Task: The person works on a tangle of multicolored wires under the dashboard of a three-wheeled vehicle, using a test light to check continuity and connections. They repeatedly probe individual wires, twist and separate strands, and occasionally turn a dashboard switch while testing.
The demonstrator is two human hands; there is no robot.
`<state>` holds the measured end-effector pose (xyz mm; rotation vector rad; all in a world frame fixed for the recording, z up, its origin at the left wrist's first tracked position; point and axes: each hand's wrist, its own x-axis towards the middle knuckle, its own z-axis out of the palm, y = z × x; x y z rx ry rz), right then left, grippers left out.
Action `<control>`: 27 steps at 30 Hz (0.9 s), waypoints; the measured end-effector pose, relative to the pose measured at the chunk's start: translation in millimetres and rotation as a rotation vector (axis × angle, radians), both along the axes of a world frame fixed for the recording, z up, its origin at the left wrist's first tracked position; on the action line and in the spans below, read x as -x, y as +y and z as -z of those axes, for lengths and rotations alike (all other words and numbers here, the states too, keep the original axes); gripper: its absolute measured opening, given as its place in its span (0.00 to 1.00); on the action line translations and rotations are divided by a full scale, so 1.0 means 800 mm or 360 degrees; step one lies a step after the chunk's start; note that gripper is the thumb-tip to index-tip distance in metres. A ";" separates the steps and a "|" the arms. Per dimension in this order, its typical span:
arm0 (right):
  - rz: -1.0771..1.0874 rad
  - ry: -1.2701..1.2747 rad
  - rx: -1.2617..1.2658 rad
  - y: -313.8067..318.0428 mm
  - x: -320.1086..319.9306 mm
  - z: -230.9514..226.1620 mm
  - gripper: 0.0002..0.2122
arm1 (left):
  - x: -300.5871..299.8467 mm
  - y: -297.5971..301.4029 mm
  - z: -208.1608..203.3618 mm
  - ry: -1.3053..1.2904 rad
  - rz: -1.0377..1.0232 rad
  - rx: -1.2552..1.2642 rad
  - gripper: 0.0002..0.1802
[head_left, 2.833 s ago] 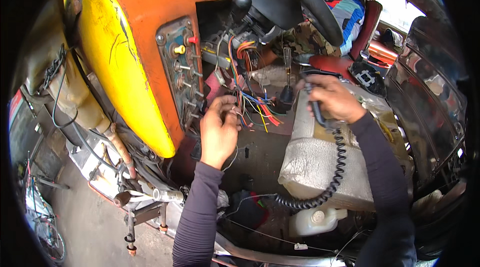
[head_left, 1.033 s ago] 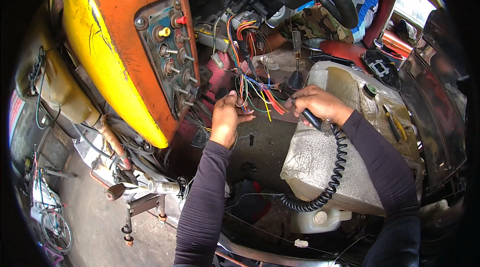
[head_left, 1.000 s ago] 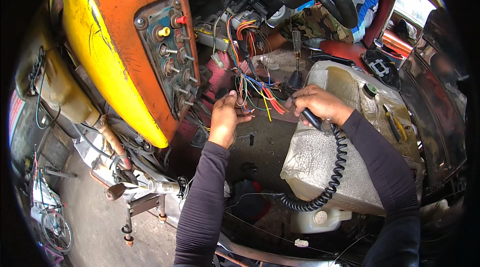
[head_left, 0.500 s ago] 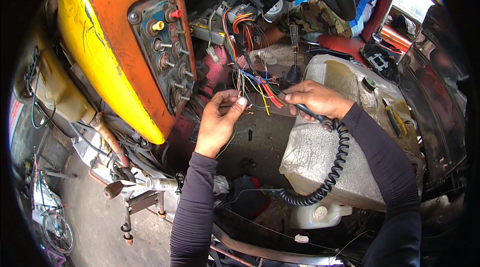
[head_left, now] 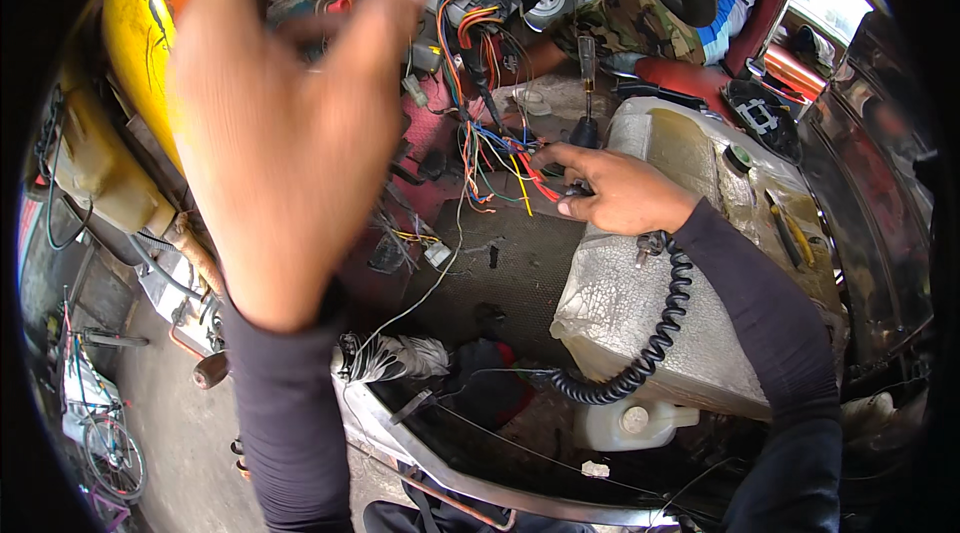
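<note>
Hovering near the camera: left hand [head_left: 295,123], blurred, fingers spread, grip released, before yellow-and-orange bodywork [head_left: 140,43]; right hand [head_left: 630,188], fingers closed about a dark tool [head_left: 577,189], mostly hidden; loose multicoloured wires [head_left: 472,148], beside the right fingertips, contact unclear; black coiled cord [head_left: 668,353], looping below the right wrist; silvery padded cover [head_left: 630,303], beneath the right hand; white jug [head_left: 640,425], near the cover's lower edge.
</note>
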<state>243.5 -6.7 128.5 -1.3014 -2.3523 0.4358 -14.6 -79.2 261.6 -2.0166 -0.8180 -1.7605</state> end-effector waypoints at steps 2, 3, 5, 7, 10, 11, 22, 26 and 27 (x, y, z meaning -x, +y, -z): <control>0.0001 -0.0029 -0.0002 0.002 0.001 0.001 0.27 | -0.018 0.013 -0.033 0.0209 -0.0405 -0.0341 0.30; 0.0004 -0.0033 0.0010 0.003 0.001 0.001 0.27 | -0.025 0.016 -0.037 0.0261 -0.0384 -0.0375 0.32; -0.0002 -0.0058 -0.0016 0.005 0.001 0.003 0.26 | -0.039 0.021 -0.041 0.0348 -0.0233 -0.0315 0.32; -0.0003 -0.0029 -0.0014 0.007 0.001 0.004 0.25 | -0.045 0.019 -0.051 0.0397 -0.0033 -0.0102 0.27; 0.0017 -0.0041 0.0018 0.007 0.000 0.005 0.25 | -0.045 0.024 -0.085 0.0341 0.0249 0.0242 0.18; 0.0023 -0.0048 0.0037 0.007 0.000 0.005 0.25 | -0.046 0.027 -0.093 0.0308 0.0350 0.0339 0.15; -0.0035 -0.0009 -0.0014 0.008 0.001 0.007 0.24 | -0.042 0.048 -0.071 0.0538 -0.0142 -0.0167 0.14; -0.0052 0.0013 -0.0023 0.010 0.000 0.009 0.22 | -0.034 0.056 -0.057 0.0683 -0.0355 -0.0420 0.14; -0.0059 0.0027 -0.0024 0.011 0.000 0.009 0.22 | -0.034 0.059 -0.059 0.0671 -0.0341 -0.0421 0.13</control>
